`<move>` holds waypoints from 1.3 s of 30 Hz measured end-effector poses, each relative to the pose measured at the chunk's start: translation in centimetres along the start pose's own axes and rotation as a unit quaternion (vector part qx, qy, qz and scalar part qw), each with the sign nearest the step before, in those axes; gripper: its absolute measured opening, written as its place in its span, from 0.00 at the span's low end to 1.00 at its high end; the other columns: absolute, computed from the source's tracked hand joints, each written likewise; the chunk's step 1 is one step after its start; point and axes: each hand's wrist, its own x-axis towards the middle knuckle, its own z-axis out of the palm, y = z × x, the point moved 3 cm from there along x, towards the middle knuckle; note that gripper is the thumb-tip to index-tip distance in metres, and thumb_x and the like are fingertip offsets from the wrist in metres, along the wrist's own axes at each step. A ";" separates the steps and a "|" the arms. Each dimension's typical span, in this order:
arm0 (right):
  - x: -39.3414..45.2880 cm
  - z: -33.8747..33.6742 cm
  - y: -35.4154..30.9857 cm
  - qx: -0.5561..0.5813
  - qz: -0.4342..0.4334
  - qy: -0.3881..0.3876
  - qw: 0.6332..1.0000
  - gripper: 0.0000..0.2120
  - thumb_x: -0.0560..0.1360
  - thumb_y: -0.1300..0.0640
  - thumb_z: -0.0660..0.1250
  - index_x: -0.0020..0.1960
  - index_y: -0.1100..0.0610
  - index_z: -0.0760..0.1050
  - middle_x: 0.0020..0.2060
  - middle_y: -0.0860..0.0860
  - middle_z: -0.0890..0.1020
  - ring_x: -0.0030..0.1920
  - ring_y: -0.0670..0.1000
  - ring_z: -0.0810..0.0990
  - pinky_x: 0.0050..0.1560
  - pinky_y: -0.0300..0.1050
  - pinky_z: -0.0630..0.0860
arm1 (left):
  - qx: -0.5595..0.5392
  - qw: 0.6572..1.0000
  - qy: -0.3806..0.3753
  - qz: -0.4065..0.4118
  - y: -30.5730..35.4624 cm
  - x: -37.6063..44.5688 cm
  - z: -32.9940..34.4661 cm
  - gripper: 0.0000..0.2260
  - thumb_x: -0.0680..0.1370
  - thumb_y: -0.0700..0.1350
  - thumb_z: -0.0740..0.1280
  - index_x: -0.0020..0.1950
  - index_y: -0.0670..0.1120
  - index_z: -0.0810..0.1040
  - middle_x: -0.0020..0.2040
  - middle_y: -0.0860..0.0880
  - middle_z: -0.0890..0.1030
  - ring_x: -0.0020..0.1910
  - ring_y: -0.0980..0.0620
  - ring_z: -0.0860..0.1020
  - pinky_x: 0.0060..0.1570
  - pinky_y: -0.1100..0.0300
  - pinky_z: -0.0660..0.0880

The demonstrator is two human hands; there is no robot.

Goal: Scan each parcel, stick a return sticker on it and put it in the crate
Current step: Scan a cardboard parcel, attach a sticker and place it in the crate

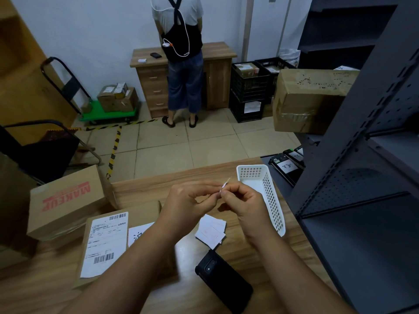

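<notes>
Wooden and brown, the worktop [244, 252] has both hands above it. The left hand [188, 200] and the right hand [244, 200] meet in the middle, and their curled fingers pinch one small sticker [225, 184] between them. The sticker sticks up, tilted. Under the hands lies a little pile of stickers [212, 230]. A black scanner [224, 282] lies near the pile, closer to the person. A flat parcel [106, 243] with a white label lies to the left, partly under the left arm. A box with red letters [68, 200] sits beside it, further left. A white basket [265, 191] stands on the right, near the right hand.
</notes>
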 end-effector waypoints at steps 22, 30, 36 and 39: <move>-0.4 1.8 -0.7 -0.005 -0.022 0.009 1.000 0.06 0.76 0.71 0.66 0.42 0.65 0.78 0.40 0.58 0.80 0.37 0.50 0.80 0.39 0.39 0.78 | 0.028 0.999 0.017 0.043 -0.3 -0.4 -1.3 0.08 0.72 0.43 0.73 0.50 0.46 0.87 0.49 0.54 0.85 0.50 0.63 0.82 0.51 0.61 0.79; -0.3 1.5 -0.9 -0.042 -0.038 0.016 0.998 0.09 0.75 0.71 0.66 0.38 0.62 0.78 0.38 0.58 0.79 0.37 0.50 0.79 0.38 0.38 0.77 | 0.037 0.997 0.004 0.068 0.0 -0.4 -1.2 0.08 0.73 0.41 0.74 0.51 0.46 0.86 0.50 0.55 0.85 0.50 0.63 0.82 0.50 0.63 0.79; 0.0 1.5 -0.9 -0.041 -0.045 0.006 0.998 0.11 0.75 0.72 0.65 0.37 0.61 0.76 0.41 0.61 0.78 0.38 0.52 0.78 0.38 0.39 0.77 | -0.026 0.999 -0.010 -0.020 -0.2 -0.4 -1.1 0.08 0.73 0.39 0.75 0.50 0.48 0.87 0.50 0.57 0.85 0.50 0.59 0.82 0.50 0.62 0.78; 0.1 1.5 -1.1 -0.035 -0.048 -0.002 0.998 0.12 0.75 0.73 0.65 0.36 0.60 0.76 0.40 0.59 0.78 0.36 0.49 0.78 0.38 0.39 0.77 | -0.056 0.997 -0.012 -0.055 0.0 -0.4 -1.3 0.08 0.73 0.39 0.74 0.49 0.49 0.87 0.49 0.58 0.85 0.50 0.57 0.82 0.49 0.62 0.78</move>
